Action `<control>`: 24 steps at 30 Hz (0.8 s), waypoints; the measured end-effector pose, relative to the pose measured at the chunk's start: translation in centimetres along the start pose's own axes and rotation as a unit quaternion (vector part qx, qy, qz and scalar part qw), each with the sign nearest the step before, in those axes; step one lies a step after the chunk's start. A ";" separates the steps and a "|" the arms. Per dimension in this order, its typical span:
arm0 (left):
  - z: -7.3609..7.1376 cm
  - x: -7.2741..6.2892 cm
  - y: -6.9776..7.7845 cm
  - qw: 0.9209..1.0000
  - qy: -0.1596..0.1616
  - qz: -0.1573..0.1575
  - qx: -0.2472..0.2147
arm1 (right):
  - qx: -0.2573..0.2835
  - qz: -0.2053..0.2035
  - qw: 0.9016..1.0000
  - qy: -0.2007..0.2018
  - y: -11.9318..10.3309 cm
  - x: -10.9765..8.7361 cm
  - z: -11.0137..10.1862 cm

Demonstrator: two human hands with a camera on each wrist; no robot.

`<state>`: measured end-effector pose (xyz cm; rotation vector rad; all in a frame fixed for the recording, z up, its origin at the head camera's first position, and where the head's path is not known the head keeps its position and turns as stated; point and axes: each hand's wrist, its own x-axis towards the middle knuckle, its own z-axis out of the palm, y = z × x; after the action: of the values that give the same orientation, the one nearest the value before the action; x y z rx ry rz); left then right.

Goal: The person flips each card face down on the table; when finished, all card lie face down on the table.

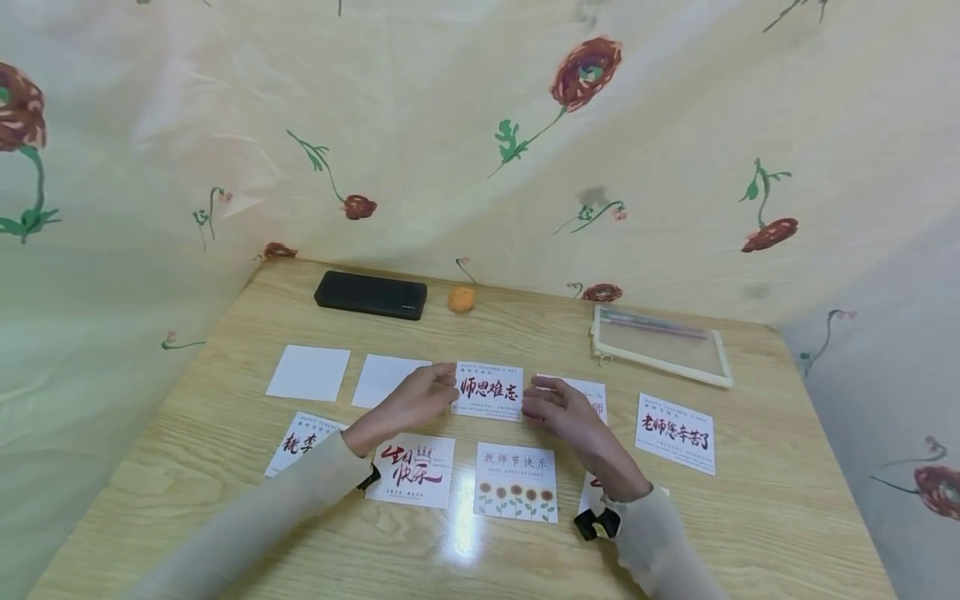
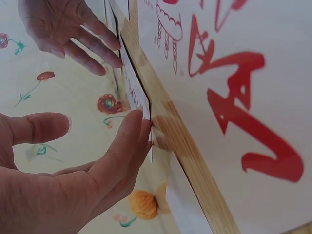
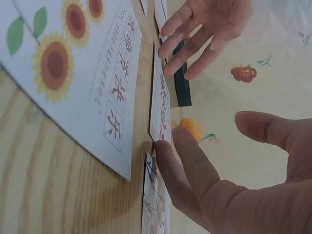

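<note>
In the head view a white card with red characters [image 1: 489, 390] lies flat in the back row, between my two hands. My left hand [image 1: 411, 397] is at its left edge, fingers extended and slightly bent, thumb held apart. At the opposite edge my right hand [image 1: 572, 417] has its fingertips close to the card and partly covers the neighbouring card [image 1: 596, 393]. Both wrist views show the fingertips right at the card's edges, with nothing gripped. Nearest the forearms lie a birthday card [image 1: 412, 473] and a sunflower card [image 1: 516, 487].
Two blank white cards [image 1: 307, 372] lie at the left of the back row. Another lettered card [image 1: 675, 433] is at the right. Along the back stand a black case [image 1: 371, 294], a small orange object [image 1: 461, 299] and a clear zip pouch [image 1: 660, 342]. Flowered cloth [image 1: 420, 125] hangs behind the table.
</note>
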<state>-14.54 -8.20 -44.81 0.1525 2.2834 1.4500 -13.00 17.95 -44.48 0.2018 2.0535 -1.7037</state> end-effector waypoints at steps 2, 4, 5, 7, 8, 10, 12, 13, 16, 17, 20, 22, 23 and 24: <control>0.2 -0.1 0.0 1.000 0.006 -0.004 0.005 | 0.000 0.001 1.000 0.001 0.0 -0.1 0.1; 0.3 -0.2 0.0 1.000 0.009 -0.007 0.010 | 0.004 -0.001 1.000 -0.002 0.1 -0.2 0.2; 0.4 -0.2 0.0 1.000 0.011 -0.007 0.012 | 0.007 -0.002 1.000 -0.004 0.1 -0.2 0.2; 0.5 -0.3 0.0 1.000 0.012 -0.007 0.014 | 0.011 -0.002 1.000 -0.006 0.1 -0.3 0.3; 0.5 -0.4 0.0 1.000 0.013 -0.005 0.015 | 0.015 -0.002 1.000 -0.008 0.1 -0.3 0.3; 0.5 -0.4 0.0 1.000 0.013 -0.002 0.016 | 0.021 -0.001 1.000 -0.009 0.1 -0.3 0.4; 0.6 -0.5 0.0 1.000 0.014 -0.001 0.017 | 0.023 0.000 1.000 -0.009 0.1 -0.3 0.4; 0.6 -0.5 0.0 1.000 0.014 0.000 0.018 | 0.024 0.002 1.000 -0.008 0.1 -0.3 0.4; 0.7 -0.6 0.0 1.000 0.014 0.002 0.017 | 0.031 0.002 0.999 -0.007 0.0 -0.3 0.6; 0.7 -0.6 -0.1 1.000 0.015 0.003 0.017 | 0.034 0.000 0.999 -0.006 0.0 -0.3 0.7; 0.7 -0.7 -0.1 1.000 0.014 0.007 0.015 | 0.046 -0.006 0.999 0.000 0.0 -0.2 1.1; 0.7 -0.7 -0.1 1.000 0.014 0.011 0.017 | 0.050 -0.010 0.999 0.010 -0.1 0.0 1.4; 0.7 -0.7 -0.1 1.000 0.014 0.013 0.020 | 0.053 -0.009 0.998 0.017 -0.1 0.0 1.6; 0.8 -0.7 -0.2 1.000 0.014 0.013 0.023 | 0.055 -0.009 0.998 0.023 -0.1 0.1 1.7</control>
<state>-13.54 -7.87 -45.00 0.1787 2.3456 1.4223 -12.70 16.29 -44.70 0.2613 2.0002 -1.8411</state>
